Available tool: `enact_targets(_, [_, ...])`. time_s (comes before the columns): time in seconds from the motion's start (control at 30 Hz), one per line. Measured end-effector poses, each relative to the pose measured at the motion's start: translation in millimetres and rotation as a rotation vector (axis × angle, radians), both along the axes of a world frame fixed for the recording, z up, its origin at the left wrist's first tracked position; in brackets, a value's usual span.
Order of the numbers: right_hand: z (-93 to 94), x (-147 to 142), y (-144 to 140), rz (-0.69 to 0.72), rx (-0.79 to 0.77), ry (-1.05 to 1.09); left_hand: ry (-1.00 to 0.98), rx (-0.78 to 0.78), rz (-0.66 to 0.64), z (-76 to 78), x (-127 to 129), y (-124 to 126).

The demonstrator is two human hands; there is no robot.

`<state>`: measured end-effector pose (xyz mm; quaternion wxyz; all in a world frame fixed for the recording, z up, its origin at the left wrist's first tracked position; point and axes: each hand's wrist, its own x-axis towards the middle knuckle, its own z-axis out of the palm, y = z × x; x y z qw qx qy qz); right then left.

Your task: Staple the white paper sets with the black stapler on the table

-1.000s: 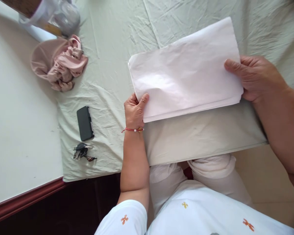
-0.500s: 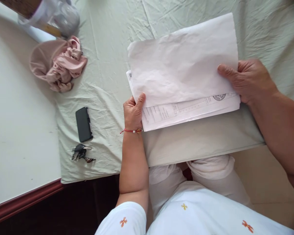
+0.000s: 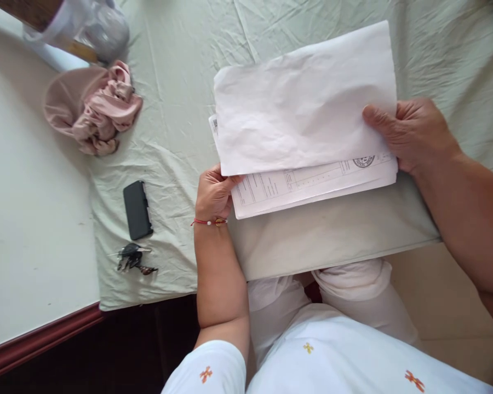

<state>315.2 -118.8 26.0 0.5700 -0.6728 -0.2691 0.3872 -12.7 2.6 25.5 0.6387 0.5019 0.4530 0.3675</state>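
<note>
Both of my hands hold a small stack of paper sheets above the cloth-covered table. The top sheet (image 3: 304,109) is blank and creased; below its lower edge shows a printed sheet (image 3: 304,186) with a round dark stamp. My left hand (image 3: 214,191), with a red string bracelet at the wrist, grips the lower left corner; its thumb tip is under the blank sheet's edge, over the printed one. At the right edge, my right hand (image 3: 419,131) is closed on the stack, thumb on top and fingers hidden beneath.
A pale green cloth (image 3: 176,126) covers the table. To the left lie a dark phone (image 3: 137,210), a bunch of keys (image 3: 133,257) and a crumpled pink cloth (image 3: 102,106). A translucent container (image 3: 98,33) is at the upper left, beside a white wall (image 3: 33,219).
My left thumb has gone from on top of the blank sheet to beneath its edge, and the left hand has shifted slightly left and down. My right hand keeps its hold.
</note>
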Motion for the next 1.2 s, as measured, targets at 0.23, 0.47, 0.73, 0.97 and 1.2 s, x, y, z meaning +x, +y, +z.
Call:
enact_targets(0.23, [-6.7, 5.3, -1.4, 0.09, 0.045, 0.012, 0.043, 0.02, 0.068, -2.0, 9.3, -1.2])
enact_targets(0.47, [-6.6, 8.2, -3.8, 0.107, 0.07, -0.011, 0.003, -0.004, 0.067, 0.8, 2.1, 1.1])
enact_targets(0.73, [-2.5, 6.4, -2.4, 0.086, 0.053, 0.041, 0.097, -0.02, 0.041, -1.7, -15.2, 9.2])
enact_targets(0.97, [-3.7, 9.2, -3.8, 0.173, 0.036, 0.08, 0.064, 0.078, 0.222, -8.0, -3.1, 8.3])
enact_targets(1.2, [-6.0, 9.0, -1.8, 0.11, 0.094, 0.095, 0.091, -0.039, -0.04, 10.6, -15.7, 5.7])
